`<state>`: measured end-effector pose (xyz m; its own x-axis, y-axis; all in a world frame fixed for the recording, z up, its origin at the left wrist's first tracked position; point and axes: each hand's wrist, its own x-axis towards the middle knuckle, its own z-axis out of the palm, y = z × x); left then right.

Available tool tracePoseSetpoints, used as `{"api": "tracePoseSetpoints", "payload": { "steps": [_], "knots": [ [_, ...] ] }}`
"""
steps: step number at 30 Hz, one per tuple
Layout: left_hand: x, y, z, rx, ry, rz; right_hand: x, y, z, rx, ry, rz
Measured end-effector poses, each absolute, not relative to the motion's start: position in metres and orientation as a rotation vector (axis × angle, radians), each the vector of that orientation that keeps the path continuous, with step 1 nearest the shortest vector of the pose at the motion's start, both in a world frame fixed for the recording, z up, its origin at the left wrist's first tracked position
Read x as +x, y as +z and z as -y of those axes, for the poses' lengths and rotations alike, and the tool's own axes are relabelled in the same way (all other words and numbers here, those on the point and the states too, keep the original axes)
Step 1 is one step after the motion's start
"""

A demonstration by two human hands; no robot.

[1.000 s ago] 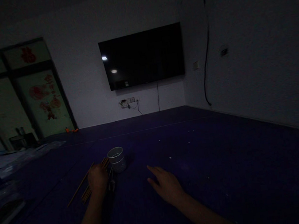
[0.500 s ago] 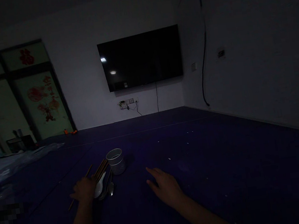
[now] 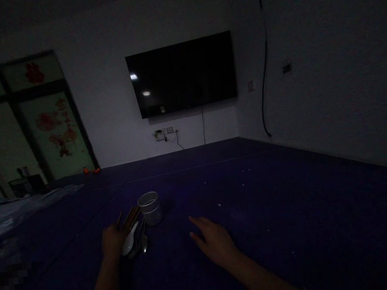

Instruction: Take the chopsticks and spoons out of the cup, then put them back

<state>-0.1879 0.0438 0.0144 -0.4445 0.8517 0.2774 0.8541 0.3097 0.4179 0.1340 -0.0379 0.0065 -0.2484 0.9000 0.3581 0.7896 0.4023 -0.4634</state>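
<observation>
- The left hand (image 3: 112,242) reaches down on the left with its fingers curled over the sticks; the fingertips are too dark and hidden to tell how far they close, or whether they grip anything.
- The right hand (image 3: 218,242) is loosely open, thumb apart from the fingers, holding nothing, above or on the dark blue surface (image 3: 332,222); contact cannot be told.
- The wooden chopsticks (image 3: 130,217) lie slantwise just beyond the left hand, far ends near the cup; the tip of a single chopstick (image 3: 120,217) shows slightly apart on their left.
- A careful grip here would pinch from the sides, fingertips low, with the stick ends kept level so that none slides loose.
- The white spoon (image 3: 130,241) lies right beside that hand, bowl towards the person; keeping the knuckles clear of it seems wise.
- A metal spoon (image 3: 144,243) lies just right of it, with at least one more partly hidden between.
- The silvery cup (image 3: 151,211) stands upright just past the spoon handles; gentle, short movements should avoid knocking it.
- Small white specks (image 3: 219,205) dot the surface ahead of the right hand.
- Farther off, a wall-mounted television (image 3: 184,75) hangs above some sockets (image 3: 170,130).
</observation>
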Motion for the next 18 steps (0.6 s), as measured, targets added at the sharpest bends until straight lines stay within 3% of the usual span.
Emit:
{"api": "tracePoseSetpoints", "payload": {
  "steps": [18],
  "knots": [
    [-0.1821, 0.0183, -0.0467, -1.653, -0.959, 2.563, 0.1342, 0.0078, 0.0389, -1.457, 0.236, 2.111]
  ]
}}
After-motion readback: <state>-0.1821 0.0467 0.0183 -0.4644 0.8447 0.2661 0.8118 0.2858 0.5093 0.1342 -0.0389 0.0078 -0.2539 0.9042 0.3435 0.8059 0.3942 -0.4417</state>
